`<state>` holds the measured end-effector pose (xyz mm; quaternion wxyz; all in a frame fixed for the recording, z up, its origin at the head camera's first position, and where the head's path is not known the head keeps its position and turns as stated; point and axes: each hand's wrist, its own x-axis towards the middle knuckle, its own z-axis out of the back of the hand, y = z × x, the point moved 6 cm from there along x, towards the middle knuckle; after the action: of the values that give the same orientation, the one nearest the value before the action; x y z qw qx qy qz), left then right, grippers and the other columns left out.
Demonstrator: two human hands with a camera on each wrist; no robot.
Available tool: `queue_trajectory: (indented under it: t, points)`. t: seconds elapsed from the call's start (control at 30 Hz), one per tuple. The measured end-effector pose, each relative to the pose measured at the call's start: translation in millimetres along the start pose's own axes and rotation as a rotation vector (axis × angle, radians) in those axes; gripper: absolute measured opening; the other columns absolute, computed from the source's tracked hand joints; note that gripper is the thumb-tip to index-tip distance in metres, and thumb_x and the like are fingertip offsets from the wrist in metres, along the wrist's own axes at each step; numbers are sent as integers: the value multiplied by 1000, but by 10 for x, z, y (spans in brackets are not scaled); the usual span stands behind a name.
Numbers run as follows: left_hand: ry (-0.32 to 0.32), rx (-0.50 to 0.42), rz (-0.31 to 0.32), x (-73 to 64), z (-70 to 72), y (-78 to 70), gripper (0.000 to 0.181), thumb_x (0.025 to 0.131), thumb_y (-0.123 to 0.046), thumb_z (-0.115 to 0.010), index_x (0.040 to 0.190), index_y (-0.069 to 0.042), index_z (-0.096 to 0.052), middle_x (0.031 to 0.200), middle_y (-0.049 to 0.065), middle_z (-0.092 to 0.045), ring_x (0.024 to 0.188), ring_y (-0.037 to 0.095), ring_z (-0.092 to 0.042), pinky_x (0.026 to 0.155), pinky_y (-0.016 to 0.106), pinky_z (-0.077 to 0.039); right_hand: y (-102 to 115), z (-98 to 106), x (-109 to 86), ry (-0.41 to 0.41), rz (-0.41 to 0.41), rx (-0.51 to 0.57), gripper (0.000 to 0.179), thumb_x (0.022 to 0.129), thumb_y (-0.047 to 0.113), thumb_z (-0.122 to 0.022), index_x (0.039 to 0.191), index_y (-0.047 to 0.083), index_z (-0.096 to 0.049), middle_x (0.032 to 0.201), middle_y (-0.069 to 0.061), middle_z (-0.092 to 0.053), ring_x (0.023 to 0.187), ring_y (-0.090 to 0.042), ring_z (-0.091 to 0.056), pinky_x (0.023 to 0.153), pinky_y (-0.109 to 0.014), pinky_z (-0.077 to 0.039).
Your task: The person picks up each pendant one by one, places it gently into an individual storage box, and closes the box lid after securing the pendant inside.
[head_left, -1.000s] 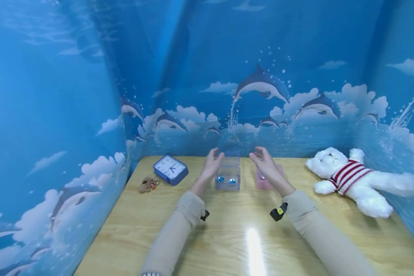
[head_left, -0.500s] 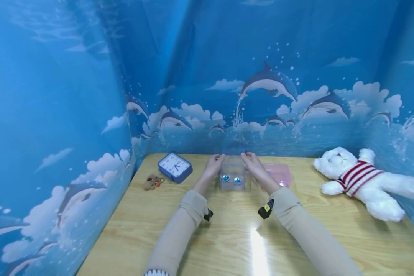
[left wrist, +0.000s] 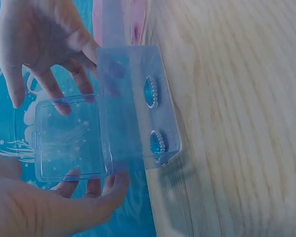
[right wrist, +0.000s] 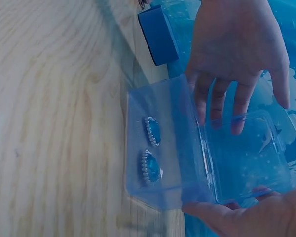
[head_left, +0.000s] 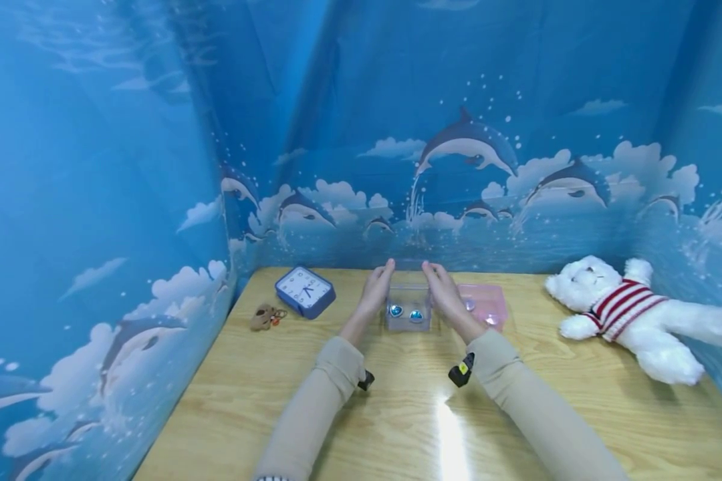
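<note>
A clear plastic box (head_left: pixel 409 326) stands near the table's back, its hinged lid (left wrist: pixel 69 140) tipped back. Inside it are two blue gems rimmed with small clear beads, the left gem (head_left: pixel 396 311) and the right gem (head_left: pixel 416 316). My left hand (head_left: pixel 373 294) lies along the box's left side, thumb at the hinge corner and fingers by the lid's edge. My right hand (head_left: pixel 447 294) flanks the opposite side, its fingers mostly straight. In the right wrist view, the right thumb (right wrist: pixel 207 211) touches the box's corner. Whether every fingertip touches plastic is unclear.
To the right is a pink clear box (head_left: pixel 486 304) with small shiny pieces, and farther right a white teddy bear (head_left: pixel 620 314). Leftward lie a blue clock (head_left: pixel 305 292) and a brown keychain (head_left: pixel 267 316). A blue dolphin curtain (head_left: pixel 361 133) borders the table's back.
Both hands have come inward from apart to the box's sides, uncovering more of the pink box. In the last half second their fingers have straightened upward, and the clear box has shifted slightly right.
</note>
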<state>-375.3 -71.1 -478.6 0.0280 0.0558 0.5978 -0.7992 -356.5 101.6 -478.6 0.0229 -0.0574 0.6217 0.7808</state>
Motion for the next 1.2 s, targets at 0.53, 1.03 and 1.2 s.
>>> queue_trajectory:
  t: [0.53, 1.03, 1.2]
  points:
    - [30, 12, -51, -186, 5, 3, 49, 107, -30, -41, 143, 1, -55, 90, 11, -52, 64, 10, -39, 64, 26, -41, -39, -19, -231, 108, 2, -57, 68, 113, 47, -28, 165, 3, -26, 173, -22, -25, 162, -43, -21, 133, -63, -17]
    - [66, 24, -84, -295, -48, 217, 52, 102, -5, -50, 154, -2, -46, 163, 19, -46, 148, 42, -48, 125, 56, -41, -172, -85, -385, 109, 52, -132, 48, 114, 20, -35, 158, 0, -37, 171, -28, -27, 159, -48, -24, 131, -64, -24]
    - [74, 27, -91, -307, -50, 247, 53, 102, 0, -51, 154, -3, -45, 164, 18, -44, 144, 43, -53, 120, 53, -48, -204, -102, -399, 103, 56, -150, 48, 113, 12, -37, 159, 0, -36, 171, -29, -24, 160, -49, -21, 131, -63, -23]
